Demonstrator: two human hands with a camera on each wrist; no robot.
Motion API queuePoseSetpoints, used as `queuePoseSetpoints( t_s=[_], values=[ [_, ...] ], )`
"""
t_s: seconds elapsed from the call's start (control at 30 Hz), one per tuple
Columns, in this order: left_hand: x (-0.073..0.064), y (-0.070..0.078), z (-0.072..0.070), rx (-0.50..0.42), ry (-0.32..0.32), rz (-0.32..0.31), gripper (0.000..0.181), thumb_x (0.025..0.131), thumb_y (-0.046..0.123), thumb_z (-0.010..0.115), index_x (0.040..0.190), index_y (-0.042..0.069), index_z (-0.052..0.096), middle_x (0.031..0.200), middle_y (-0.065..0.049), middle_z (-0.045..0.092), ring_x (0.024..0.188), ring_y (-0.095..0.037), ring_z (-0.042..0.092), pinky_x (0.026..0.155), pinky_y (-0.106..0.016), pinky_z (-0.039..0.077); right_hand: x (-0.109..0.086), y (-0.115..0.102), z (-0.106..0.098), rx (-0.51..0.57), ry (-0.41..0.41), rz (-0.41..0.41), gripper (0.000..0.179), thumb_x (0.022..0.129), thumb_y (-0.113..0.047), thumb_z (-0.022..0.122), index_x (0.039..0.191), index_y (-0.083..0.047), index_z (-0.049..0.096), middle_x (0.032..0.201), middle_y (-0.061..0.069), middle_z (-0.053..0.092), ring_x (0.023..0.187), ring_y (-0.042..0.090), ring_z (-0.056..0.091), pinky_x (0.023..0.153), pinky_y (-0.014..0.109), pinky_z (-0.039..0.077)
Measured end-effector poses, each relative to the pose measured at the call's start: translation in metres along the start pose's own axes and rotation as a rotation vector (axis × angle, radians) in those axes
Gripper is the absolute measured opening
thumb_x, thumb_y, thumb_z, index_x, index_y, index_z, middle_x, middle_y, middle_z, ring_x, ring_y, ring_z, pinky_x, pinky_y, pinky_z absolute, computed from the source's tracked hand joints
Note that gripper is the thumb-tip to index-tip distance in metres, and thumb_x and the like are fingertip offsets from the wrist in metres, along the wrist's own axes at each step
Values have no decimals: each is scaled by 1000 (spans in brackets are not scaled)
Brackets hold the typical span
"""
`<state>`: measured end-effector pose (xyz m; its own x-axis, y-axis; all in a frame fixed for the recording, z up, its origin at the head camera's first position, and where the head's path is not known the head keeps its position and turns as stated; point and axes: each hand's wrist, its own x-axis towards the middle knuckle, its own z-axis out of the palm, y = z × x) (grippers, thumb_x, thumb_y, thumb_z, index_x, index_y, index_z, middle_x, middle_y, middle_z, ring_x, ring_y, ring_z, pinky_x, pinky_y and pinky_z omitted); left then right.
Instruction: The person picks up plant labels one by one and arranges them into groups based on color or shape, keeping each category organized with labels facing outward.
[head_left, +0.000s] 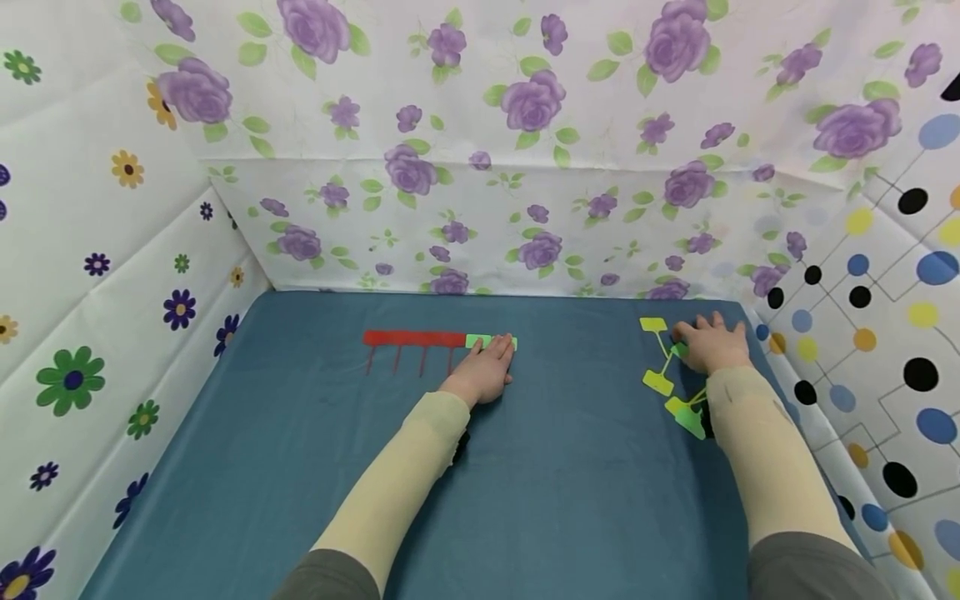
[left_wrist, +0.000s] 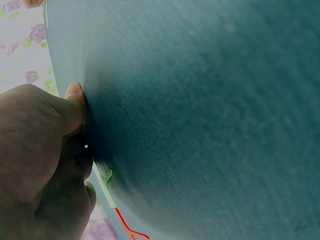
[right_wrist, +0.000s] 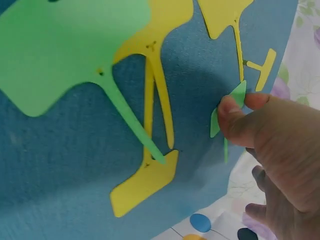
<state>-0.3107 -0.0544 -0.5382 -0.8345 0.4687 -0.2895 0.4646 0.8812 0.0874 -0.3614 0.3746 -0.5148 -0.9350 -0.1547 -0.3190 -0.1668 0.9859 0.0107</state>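
Red T-shaped plastic plant labels (head_left: 412, 337) lie in a row toward the back of the table, heads side by side and stems toward me. At the row's right end are green heads (head_left: 476, 341), partly covered by my left hand (head_left: 480, 375), whose fingers lie extended over them. In the left wrist view a green label (left_wrist: 104, 185) adjoins a red one (left_wrist: 122, 222). At the back right, my right hand (head_left: 712, 343) pinches a green plant label (right_wrist: 239, 94) by its head between thumb and forefinger, close over the cloth.
Yellow plant labels (head_left: 657, 382) lie scattered beside my right hand, one overlapped by a loose green label (head_left: 688, 422). Blue cloth (head_left: 570, 483) covers the table. Flowered sheeting (head_left: 480, 225) rises at the back, dotted sheeting (head_left: 892, 333) at the right.
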Motion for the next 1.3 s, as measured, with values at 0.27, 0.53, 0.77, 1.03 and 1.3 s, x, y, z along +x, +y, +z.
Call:
queuePoseSetpoints(
  t_s=[0.27,0.53,0.77,1.03,1.3],
  values=[
    [1,3,1,-10,6,2,66,117,33,44,173,9,17,180,-6,8,165,-23,7,135,-47,6,-1,-2,-11,-65,45,-32,39,96,-6,79,132,-8,64,148,40,45,150,67,13,115,88,10],
    [0,3,2,2,0,8,66,118,34,43,173,8,17,180,-7,8,165,-23,7,135,-47,6,-5,-2,-14,-166,126,-84,29,85,-12,91,83,-16,62,119,28,68,147,68,22,115,84,22],
    [-3,-2,-3,15,2,12,66,117,36,43,172,8,19,180,-8,10,165,-24,9,135,-47,8,-22,-20,-45,-142,62,-6,24,98,-31,80,101,-8,81,109,21,78,146,70,20,116,85,18],
    [-2,-1,-5,29,-7,14,66,117,36,45,171,6,22,179,-9,12,165,-25,12,135,-47,7,-37,-57,-41,227,113,2,38,106,-37,69,122,-4,80,121,22,75,123,54,60,95,70,53],
    [2,0,-4,42,-3,9,66,117,36,45,171,7,23,180,-8,13,165,-25,12,135,-46,5,-35,-128,-24,761,176,-53,55,109,-47,63,140,-2,71,149,24,61,135,44,57,107,61,53]
  ],
)
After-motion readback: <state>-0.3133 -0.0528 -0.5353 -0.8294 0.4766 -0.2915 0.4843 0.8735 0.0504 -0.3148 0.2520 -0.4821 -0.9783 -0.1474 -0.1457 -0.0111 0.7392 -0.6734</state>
